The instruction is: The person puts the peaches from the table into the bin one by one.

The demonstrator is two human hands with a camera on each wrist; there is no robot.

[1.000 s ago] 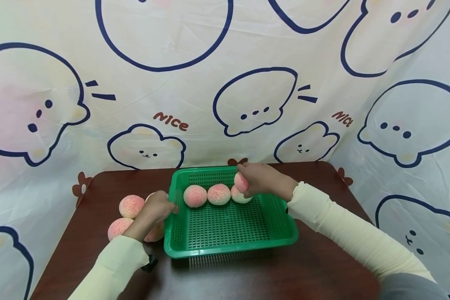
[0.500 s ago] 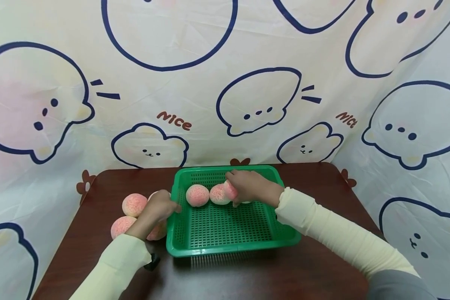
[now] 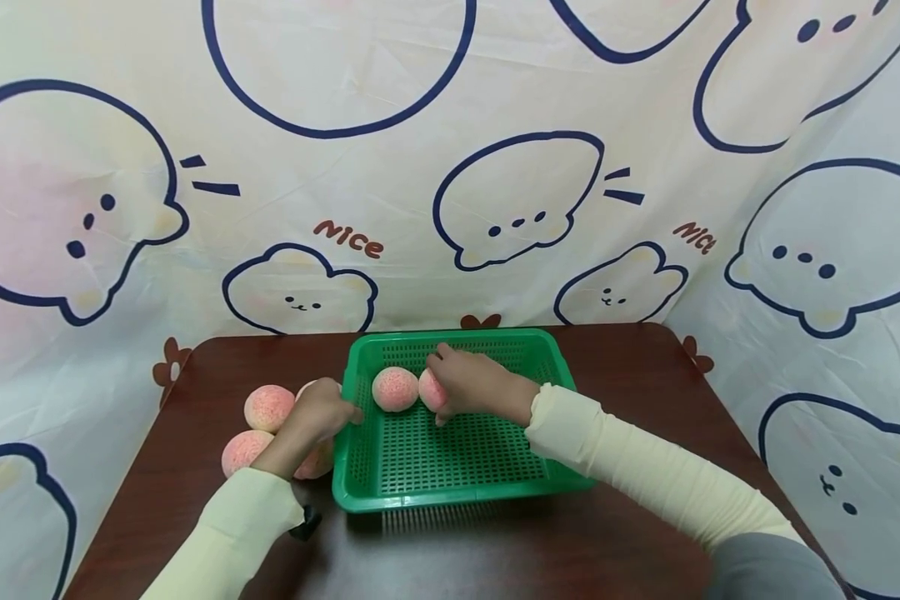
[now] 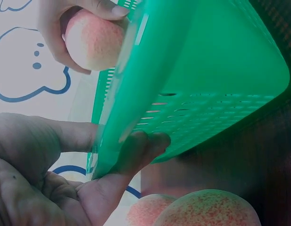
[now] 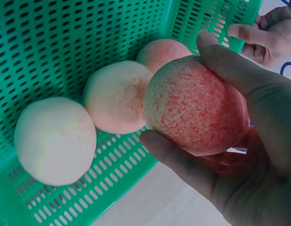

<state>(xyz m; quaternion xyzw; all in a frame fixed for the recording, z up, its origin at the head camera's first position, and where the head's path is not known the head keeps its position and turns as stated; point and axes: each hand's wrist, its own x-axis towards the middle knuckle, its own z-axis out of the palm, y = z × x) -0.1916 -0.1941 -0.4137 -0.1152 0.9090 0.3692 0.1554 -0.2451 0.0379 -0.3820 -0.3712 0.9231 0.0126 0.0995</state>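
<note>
My right hand (image 3: 468,383) grips a pink-and-cream peach (image 5: 197,106) over the green plastic basket (image 3: 461,497), thumb and fingers curled round it. Three more peaches are inside the basket in a row along its far side; the right wrist view shows a pale peach (image 5: 55,141), a middle peach (image 5: 118,96) and a pink peach (image 5: 162,54). In the head view, my right hand hides part of that row. My left hand (image 3: 318,417) pinches the basket's left rim, with the thumb and fingers on either side of the wall in the left wrist view.
Left of the basket several peaches lie on the dark brown table (image 3: 540,550), among them a front peach (image 3: 244,452) and a back peach (image 3: 269,408). My left hand and arm partly cover others. A patterned cloth (image 3: 390,300) hangs behind the table.
My right hand has moved left across the basket with the peach in its grip, toward the leftmost peach in the row. My left hand stays on the rim.
</note>
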